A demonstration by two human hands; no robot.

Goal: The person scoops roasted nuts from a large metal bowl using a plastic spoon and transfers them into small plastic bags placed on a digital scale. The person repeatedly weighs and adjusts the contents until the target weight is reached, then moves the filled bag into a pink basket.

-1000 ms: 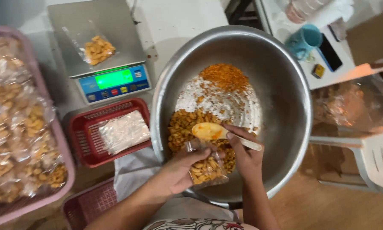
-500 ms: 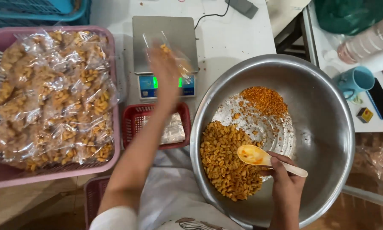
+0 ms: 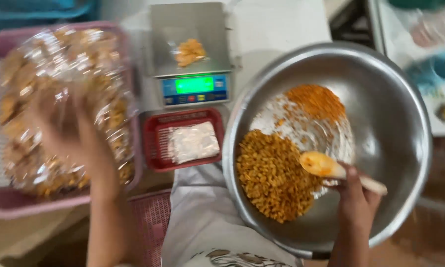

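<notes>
Snack mix (image 3: 274, 173) heaped in steel bowl (image 3: 400, 123), right hand (image 3: 353, 195) clenched on spoon (image 3: 331, 168) beside it; left hand (image 3: 66, 126), blurred, grip unclear, over pink tray (image 3: 4, 202) left of bowl; scoop level, bag steady.

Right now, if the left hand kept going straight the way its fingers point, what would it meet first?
Probably the clear plastic bags of orange-brown snack heaped in the pink plastic basket. The blurred left hand points up and away over that heap; its height above the bags is unclear, so it may be touching them.
</notes>
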